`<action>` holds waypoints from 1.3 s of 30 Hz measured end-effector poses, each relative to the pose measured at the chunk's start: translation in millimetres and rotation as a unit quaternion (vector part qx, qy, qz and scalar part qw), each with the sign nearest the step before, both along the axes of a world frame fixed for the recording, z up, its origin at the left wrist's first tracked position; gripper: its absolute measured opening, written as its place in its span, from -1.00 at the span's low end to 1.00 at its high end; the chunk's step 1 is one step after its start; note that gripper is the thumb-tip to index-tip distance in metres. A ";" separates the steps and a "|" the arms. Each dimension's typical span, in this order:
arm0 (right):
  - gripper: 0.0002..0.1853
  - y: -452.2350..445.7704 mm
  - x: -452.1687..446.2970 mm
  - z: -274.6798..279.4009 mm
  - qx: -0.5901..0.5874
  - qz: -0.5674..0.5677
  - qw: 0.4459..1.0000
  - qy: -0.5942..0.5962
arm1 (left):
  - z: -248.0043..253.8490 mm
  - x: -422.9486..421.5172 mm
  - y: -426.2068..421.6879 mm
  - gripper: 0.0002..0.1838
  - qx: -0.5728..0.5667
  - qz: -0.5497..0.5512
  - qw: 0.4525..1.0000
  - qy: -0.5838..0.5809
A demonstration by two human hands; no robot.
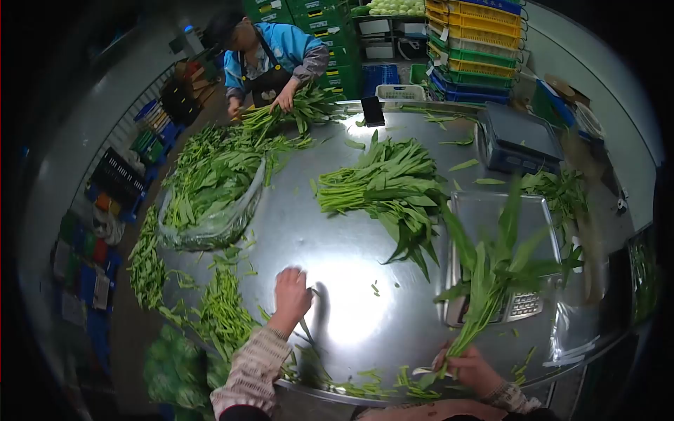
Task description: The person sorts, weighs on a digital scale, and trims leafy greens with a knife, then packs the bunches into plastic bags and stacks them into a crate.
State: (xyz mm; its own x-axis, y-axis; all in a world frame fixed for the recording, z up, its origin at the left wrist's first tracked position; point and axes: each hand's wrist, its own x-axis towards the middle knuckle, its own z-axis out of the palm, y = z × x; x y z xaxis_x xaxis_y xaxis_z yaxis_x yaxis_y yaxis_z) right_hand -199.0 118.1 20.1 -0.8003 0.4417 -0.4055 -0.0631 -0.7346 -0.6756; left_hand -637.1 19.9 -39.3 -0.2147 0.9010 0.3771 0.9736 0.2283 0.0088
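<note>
My right hand (472, 369), at the table's near edge, is closed around the stems of a bunch of water spinach (483, 281). Its leaves fan upward over the scale. A small pale, shiny piece (422, 370) shows beside those fingers; I cannot tell what it is. My left hand (292, 298) is above the metal table (281, 242) with its fingers curled in; whatever may be in them is hidden. Further in lies a larger bundle of water spinach (382, 184), stems to the left. Cut stems (226, 312) are heaped left of my left forearm.
A plastic bag of greens (210, 189) sits on the left. Across the table a person in blue (281, 52) handles more greens. A scale (537, 242), a dark box-like device (521, 137) and a phone (373, 111) are on the table. Stacked crates (477, 49) stand behind.
</note>
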 end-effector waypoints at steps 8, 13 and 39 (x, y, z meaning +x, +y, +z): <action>-0.62 -18.3 -28.5 -9.8 -0.040 0.007 0.998 -0.046 | 3.5 -62.8 243.6 -0.06 -0.222 0.027 0.972 0.073; -0.58 -8.9 -24.1 8.3 -0.078 -0.098 0.983 -0.132 | -3.4 -103.8 316.3 0.29 -0.316 0.016 0.947 0.055; -0.80 19.6 -93.3 -3.3 0.031 -0.059 0.987 -0.144 | -64.4 138.9 17.0 -0.41 0.021 0.002 -0.035 -0.999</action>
State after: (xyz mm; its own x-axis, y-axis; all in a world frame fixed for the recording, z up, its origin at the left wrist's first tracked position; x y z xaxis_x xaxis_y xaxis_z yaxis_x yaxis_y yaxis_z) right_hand -292.3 137.8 16.8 -0.5967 0.5567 -0.5780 0.0555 -0.6899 -0.7218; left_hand -498.3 37.0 -103.7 0.2029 0.9084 -0.3656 -0.9792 0.1872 -0.0783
